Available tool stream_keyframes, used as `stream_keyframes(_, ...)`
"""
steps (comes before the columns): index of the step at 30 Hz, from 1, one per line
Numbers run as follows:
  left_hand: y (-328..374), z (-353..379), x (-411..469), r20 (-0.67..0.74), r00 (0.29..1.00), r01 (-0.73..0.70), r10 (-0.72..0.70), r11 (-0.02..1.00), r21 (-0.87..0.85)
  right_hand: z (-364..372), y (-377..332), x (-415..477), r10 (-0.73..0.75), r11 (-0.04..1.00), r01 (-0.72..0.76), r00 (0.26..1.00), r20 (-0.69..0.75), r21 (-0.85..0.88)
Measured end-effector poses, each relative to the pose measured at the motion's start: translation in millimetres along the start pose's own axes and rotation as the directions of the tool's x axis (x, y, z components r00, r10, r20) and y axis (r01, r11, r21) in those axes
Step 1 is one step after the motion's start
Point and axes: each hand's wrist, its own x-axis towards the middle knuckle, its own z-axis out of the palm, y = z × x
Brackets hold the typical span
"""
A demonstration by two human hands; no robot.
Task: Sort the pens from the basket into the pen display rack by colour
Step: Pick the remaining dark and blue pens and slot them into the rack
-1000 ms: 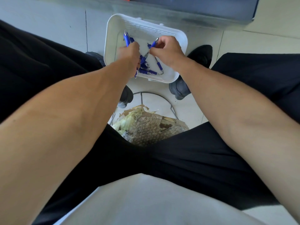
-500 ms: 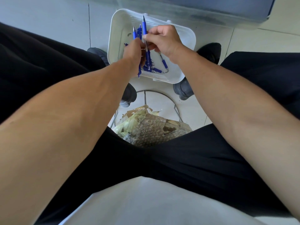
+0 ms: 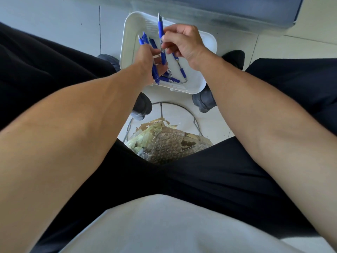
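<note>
The white basket (image 3: 128, 52) sat on the pale tiled floor (image 3: 54, 24) in front of the seated person, between the knees of the black trousers (image 3: 200, 179). Both bare forearms reached forward over it.

The left hand (image 3: 148, 60) was over the basket's left half, its grip curled round a bundle of blue pens (image 3: 145, 38). At least 3 of them poked out beyond the fingers, and their other ends showed below the palm. How many it held in all could not be told.

The right hand (image 3: 183, 42) was just beside the left, over the middle of the basket. Its grip pinched 1 single blue pen (image 3: 160, 27) between thumb and fingertips. That pen stood roughly along the line of sight, its silver tip pointing away and its lower end crossing near the left hand's fingers.

A few loose blue pens (image 3: 182, 71) lay on the basket's floor by its near wall, some crossing each other.

A dark shoe (image 3: 143, 106) showed near each near corner of the basket. Closer in, a wire frame (image 3: 196, 123) held crumpled bubble wrap (image 3: 164, 145) and torn paper. A grey shirt (image 3: 164, 225) filled the bottom of the view.
</note>
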Motion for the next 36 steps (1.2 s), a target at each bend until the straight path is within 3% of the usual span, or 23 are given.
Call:
stream_keyframes(9,-1,2,-11,0.038,0.998,-0.042,0.049,0.984,-0.172,-3,12,-16,0.080,0.992,-0.060,0.981,0.178,-0.115)
stream_keyframes(16,-8,0,-3,0.036,0.999,-0.034,0.032,0.998,0.043,0,25,-18,0.158,0.977,-0.136,0.979,0.130,-0.163)
stream_keyframes(20,-8,3,3,0.003,1.000,-0.028,0.028,0.998,0.052,3,23,-14,0.171,0.982,-0.166,0.984,0.055,-0.089)
stream_keyframes(24,-5,5,7,-0.032,0.998,-0.045,0.048,0.993,0.105,2,24,-7,0.161,0.985,-0.155,0.984,0.079,-0.075)
stream_keyframes(28,-6,1,20,-0.099,0.995,-0.028,0.032,0.999,0.038,1,37,15,0.183,0.968,-0.194,0.980,-0.083,-0.158)
stream_keyframes(31,-8,-1,30,-0.096,0.994,-0.037,0.047,0.994,0.101,-6,55,29,0.184,0.859,-0.249,0.966,-0.185,-0.448)
stream_keyframes(34,-9,1,33,-0.097,0.994,-0.033,0.055,0.976,0.217,-7,74,36,0.316,0.610,-0.284,0.943,-0.102,-0.740)
stream_keyframes(36,-9,1,34,-0.105,0.994,-0.007,0.030,0.976,0.217,1,82,33,0.415,0.449,-0.222,0.910,-0.018,-0.865)
